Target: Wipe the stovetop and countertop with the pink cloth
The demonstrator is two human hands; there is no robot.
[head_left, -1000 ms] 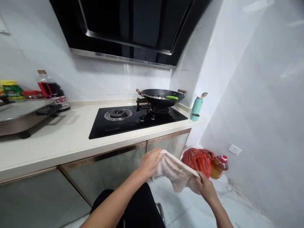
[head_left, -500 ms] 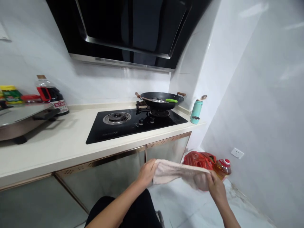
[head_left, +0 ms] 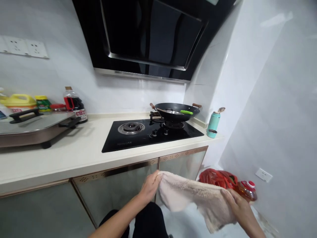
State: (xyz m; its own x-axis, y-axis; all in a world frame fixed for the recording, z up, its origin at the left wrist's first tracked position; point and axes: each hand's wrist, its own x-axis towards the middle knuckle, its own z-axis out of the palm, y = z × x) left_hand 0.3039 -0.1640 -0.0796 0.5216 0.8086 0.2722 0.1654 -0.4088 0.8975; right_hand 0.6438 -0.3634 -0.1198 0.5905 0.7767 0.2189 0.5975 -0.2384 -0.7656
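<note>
A pale, fuzzy cloth (head_left: 190,193) is stretched between my two hands, in front of the lower cabinets. My left hand (head_left: 150,186) pinches its left top corner, fingers closed. My right hand (head_left: 237,205) grips the right end, the thumb lying over the fabric. The cloth sags in the middle and its lower right part hangs down. Beyond it, on the counter, is a black gas stove (head_left: 133,138). A black wok (head_left: 177,112) with wooden handles sits on the right burner, with a bright green handle (head_left: 186,112) lying inside it.
A turquoise flask (head_left: 214,122) and its cup (head_left: 212,133) stand at the counter's right end. An electric pan (head_left: 34,138), a dark sauce bottle (head_left: 76,107) and several containers are at left. A red bag (head_left: 218,178) and an oil jug (head_left: 248,190) stand on the floor. A range hood (head_left: 151,36) overhangs the stove.
The cloth has dropped open further, with more of it hanging below my hands. My right hand is lower and farther right. The view has turned somewhat left, showing more of the left counter.
</note>
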